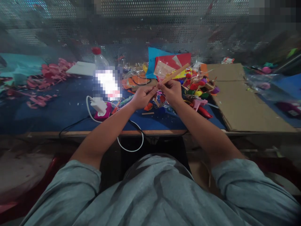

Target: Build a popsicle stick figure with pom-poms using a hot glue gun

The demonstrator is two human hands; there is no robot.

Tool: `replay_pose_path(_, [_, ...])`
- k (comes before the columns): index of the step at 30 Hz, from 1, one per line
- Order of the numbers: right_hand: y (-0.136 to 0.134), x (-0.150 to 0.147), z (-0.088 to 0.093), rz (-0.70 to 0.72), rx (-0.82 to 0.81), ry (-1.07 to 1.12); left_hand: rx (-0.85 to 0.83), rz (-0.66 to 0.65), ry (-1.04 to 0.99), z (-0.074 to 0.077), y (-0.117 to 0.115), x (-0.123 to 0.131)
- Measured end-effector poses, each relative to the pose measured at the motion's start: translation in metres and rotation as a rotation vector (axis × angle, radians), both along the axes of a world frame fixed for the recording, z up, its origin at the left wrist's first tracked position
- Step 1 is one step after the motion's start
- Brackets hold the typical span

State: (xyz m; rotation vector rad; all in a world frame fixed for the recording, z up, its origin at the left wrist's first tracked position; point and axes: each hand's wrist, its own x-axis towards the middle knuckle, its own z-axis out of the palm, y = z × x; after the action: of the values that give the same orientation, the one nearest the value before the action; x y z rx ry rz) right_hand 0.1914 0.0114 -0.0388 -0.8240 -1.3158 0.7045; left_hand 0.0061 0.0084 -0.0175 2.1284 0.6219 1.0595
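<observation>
The left hand (141, 97) pinches the near end of a thin pale wooden stick (176, 72); the right hand (172, 91) closes its grip round the middle, bracing it. It slants toward 2 o'clock, above colourful craft pieces (199, 88) on the blue surface (66, 110).

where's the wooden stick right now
Head view, centre: the wooden stick is held between the left hand and right hand, slanting up-right toward the red paper.
</observation>
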Motion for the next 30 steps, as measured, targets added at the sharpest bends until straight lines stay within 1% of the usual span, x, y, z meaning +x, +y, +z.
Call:
replay_pose_path(4, [0.003,0.001,-0.002,-0.047,0.032,0.04,0.003,0.004,-0.005,-0.005,0.003,0.0])
replay_pose_path(7, [0.002,0.002,-0.002,-0.066,0.023,0.046,0.027,0.014,-0.002,-0.006,0.004,-0.002])
replay_pose_path(9, [0.002,0.003,-0.001,0.001,0.001,0.02,0.038,0.02,0.0,-0.006,0.004,-0.003])
replay_pose_path(12, [0.002,0.003,-0.001,0.169,-0.017,-0.031,0.042,0.014,0.007,-0.005,0.004,-0.004])
replay_pose_path(14, [0.003,0.003,-0.002,0.191,-0.019,-0.017,0.043,0.011,0.006,-0.004,0.003,-0.003])
replay_pose_path(18, [0.005,0.001,-0.002,0.104,-0.037,0.07,0.031,0.019,0.004,-0.006,0.004,-0.002])
replay_pose_path(21, [0.008,0.0,-0.004,0.039,-0.02,0.122,0.037,0.026,0.014,-0.008,0.006,-0.002])
replay_pose_path(25, [0.015,0.002,-0.006,0.004,0.02,0.231,0.031,0.006,0.006,-0.009,0.009,-0.003])
replay_pose_path(27, [0.02,0.003,-0.008,-0.021,0.025,0.259,0.009,-0.002,0.013,-0.008,0.008,-0.004])
replay_pose_path(30, [0.028,0.005,-0.01,-0.099,0.018,0.28,-0.051,-0.004,0.024,-0.006,0.007,-0.005])
